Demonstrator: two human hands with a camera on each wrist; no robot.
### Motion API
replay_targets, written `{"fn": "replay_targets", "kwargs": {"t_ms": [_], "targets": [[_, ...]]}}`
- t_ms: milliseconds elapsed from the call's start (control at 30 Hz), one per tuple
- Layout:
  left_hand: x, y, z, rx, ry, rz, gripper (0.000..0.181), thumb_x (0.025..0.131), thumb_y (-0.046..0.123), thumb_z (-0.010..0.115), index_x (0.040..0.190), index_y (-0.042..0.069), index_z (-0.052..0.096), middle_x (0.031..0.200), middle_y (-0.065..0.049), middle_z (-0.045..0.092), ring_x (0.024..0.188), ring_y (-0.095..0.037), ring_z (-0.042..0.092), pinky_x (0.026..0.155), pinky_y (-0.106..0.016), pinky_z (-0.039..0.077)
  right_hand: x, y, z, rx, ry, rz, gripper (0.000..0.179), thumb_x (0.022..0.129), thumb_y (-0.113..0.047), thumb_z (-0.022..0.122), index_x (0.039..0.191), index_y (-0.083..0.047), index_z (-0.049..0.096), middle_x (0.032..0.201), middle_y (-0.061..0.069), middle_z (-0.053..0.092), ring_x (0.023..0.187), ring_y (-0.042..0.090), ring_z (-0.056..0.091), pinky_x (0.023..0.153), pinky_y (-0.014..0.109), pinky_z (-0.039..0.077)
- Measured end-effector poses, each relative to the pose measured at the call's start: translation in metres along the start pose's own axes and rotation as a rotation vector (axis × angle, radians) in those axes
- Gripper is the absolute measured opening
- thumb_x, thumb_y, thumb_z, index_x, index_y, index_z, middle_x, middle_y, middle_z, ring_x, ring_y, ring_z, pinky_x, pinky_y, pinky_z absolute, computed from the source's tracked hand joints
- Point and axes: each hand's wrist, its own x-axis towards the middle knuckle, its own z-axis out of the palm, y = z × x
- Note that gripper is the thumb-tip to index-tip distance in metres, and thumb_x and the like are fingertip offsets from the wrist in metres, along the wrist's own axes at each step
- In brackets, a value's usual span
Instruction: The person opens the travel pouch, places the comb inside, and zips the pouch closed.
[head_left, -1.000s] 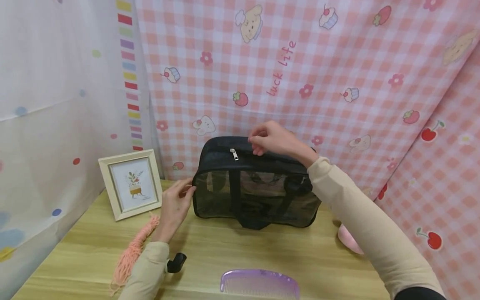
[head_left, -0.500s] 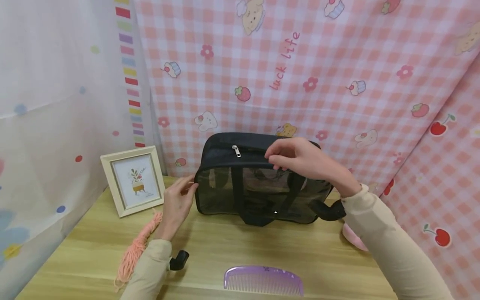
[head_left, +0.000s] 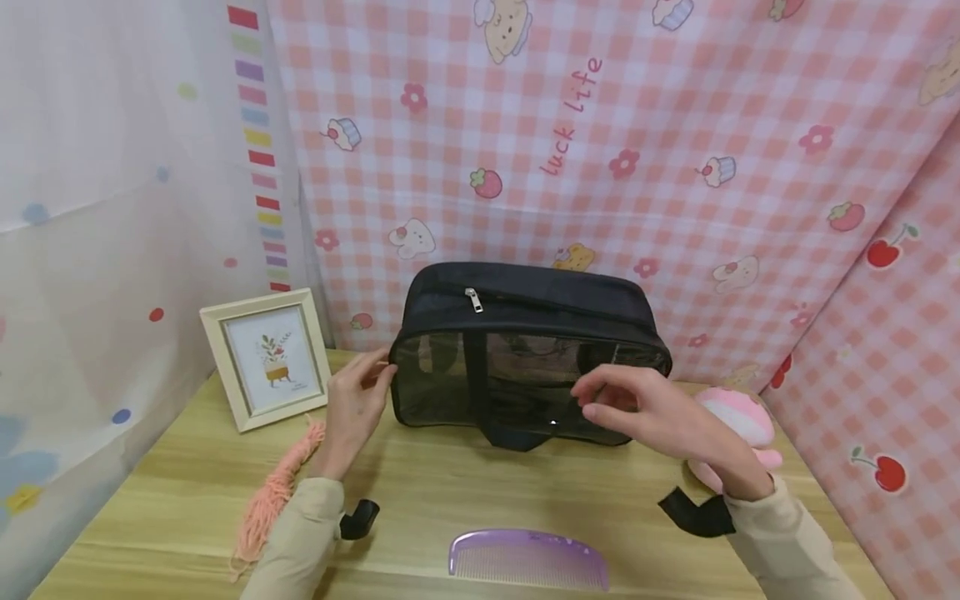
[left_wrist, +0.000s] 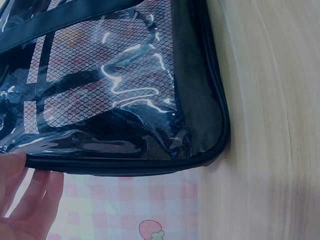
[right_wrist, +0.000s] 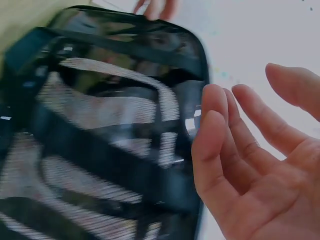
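A black bag [head_left: 442, 398] with see-through sides stands upright on the table. Its metal zipper pull [head_left: 474, 300] lies near the left end of the top, and a black strap handle [head_left: 517, 437] hangs down the front. My left hand [head_left: 358, 408] pinches the bag's left edge; in the left wrist view the thumb is on the clear face and the fingers [left_wrist: 50, 195] are behind the piped edge. My right hand [head_left: 656, 412] hovers before the bag's right half, fingers loosely bent, holding nothing. The right wrist view shows its palm [right_wrist: 270, 200] beside the bag.
A cream picture frame [head_left: 303, 400] stands at the left, with a bundle of coral yarn [head_left: 273, 500] before it. A purple comb [head_left: 528, 550] lies at the table's front. The pink-and-white plush toy [head_left: 738, 417] sits right of the bag, partly behind my right arm.
My right hand has moved from above the bag's top, rightward and down to its front. The bag's top and the plush toy show more now. The left hand keeps its pinch on the edge.
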Motion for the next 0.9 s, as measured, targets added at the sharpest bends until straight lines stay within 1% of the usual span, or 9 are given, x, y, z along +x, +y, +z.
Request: {"fn": "replay_targets", "kwargs": {"t_ms": [67, 167, 300, 400, 567, 633, 767, 900], "targets": [[0.000, 0.001, 0.002, 0.000, 0.005, 0.004, 0.022, 0.084, -0.002, 0.070, 0.106, 0.001, 0.071, 0.093, -0.010, 0.069, 0.078, -0.021, 0.069, 0.067, -0.021, 0.055, -0.012, 0.012, 0.006, 0.009, 0.002, 0.035, 0.018, 0.096, -0.017, 0.058, 0.113, -0.010, 0.063, 0.099, 0.000, 0.064, 0.079, 0.013, 0.063, 0.065, 0.029, 0.054], [0.000, 0.003, 0.003, 0.002, 0.013, -0.001, 0.022, 0.083, -0.004, 0.070, 0.105, 0.001, 0.071, 0.092, -0.010, 0.069, 0.077, -0.022, 0.069, 0.067, -0.017, 0.054, -0.030, 0.030, 0.018, 0.036, 0.001, 0.076, 0.019, 0.096, -0.019, 0.059, 0.112, -0.010, 0.063, 0.099, 0.000, 0.064, 0.081, 0.013, 0.063, 0.067, 0.029, 0.054], [-0.001, 0.004, 0.002, -0.010, 0.005, -0.022, 0.022, 0.084, -0.004, 0.069, 0.105, 0.001, 0.071, 0.092, -0.011, 0.069, 0.078, -0.022, 0.069, 0.069, -0.012, 0.051, -0.053, 0.052, 0.039, 0.059, -0.021, 0.101, 0.019, 0.096, -0.020, 0.059, 0.112, -0.010, 0.062, 0.098, -0.001, 0.064, 0.081, 0.012, 0.063, 0.066, 0.028, 0.054], [-0.001, 0.004, 0.000, -0.019, -0.001, -0.024, 0.022, 0.084, -0.004, 0.069, 0.106, 0.000, 0.071, 0.093, -0.011, 0.069, 0.079, -0.023, 0.069, 0.070, -0.012, 0.051, -0.064, 0.070, 0.057, 0.063, -0.052, 0.095, 0.018, 0.096, -0.018, 0.059, 0.112, -0.008, 0.062, 0.097, -0.001, 0.063, 0.078, 0.009, 0.061, 0.065, 0.027, 0.053], [0.000, 0.004, 0.000, -0.020, 0.016, -0.009, 0.022, 0.083, -0.005, 0.069, 0.104, -0.001, 0.071, 0.092, -0.012, 0.069, 0.078, -0.024, 0.069, 0.069, -0.012, 0.051, -0.075, 0.094, 0.084, 0.054, -0.090, 0.062, 0.017, 0.094, -0.010, 0.060, 0.108, -0.002, 0.062, 0.097, 0.005, 0.063, 0.078, 0.005, 0.059, 0.063, 0.024, 0.052], [-0.001, 0.004, 0.001, -0.015, 0.017, -0.009, 0.022, 0.083, -0.005, 0.069, 0.104, 0.000, 0.071, 0.091, -0.011, 0.069, 0.078, -0.024, 0.069, 0.069, -0.011, 0.051, -0.078, 0.101, 0.093, 0.071, -0.095, 0.044, 0.016, 0.093, -0.008, 0.060, 0.107, 0.000, 0.061, 0.096, 0.007, 0.063, 0.077, 0.005, 0.059, 0.061, 0.024, 0.052], [-0.002, 0.005, 0.001, -0.006, 0.015, -0.010, 0.021, 0.083, -0.005, 0.069, 0.104, 0.000, 0.071, 0.090, -0.011, 0.069, 0.078, -0.023, 0.069, 0.069, -0.011, 0.051, -0.082, 0.109, 0.108, 0.118, -0.102, 0.037, 0.019, 0.090, -0.007, 0.063, 0.107, 0.002, 0.060, 0.097, 0.010, 0.062, 0.076, 0.005, 0.058, 0.061, 0.024, 0.052], [-0.002, 0.005, 0.002, -0.007, 0.024, 0.003, 0.021, 0.083, -0.006, 0.069, 0.104, -0.001, 0.071, 0.090, -0.012, 0.069, 0.077, -0.024, 0.069, 0.068, -0.014, 0.052, -0.084, 0.113, 0.117, 0.116, -0.107, 0.048, 0.026, 0.088, -0.011, 0.068, 0.108, 0.001, 0.058, 0.099, 0.008, 0.061, 0.077, 0.006, 0.055, 0.063, 0.024, 0.051]]}}
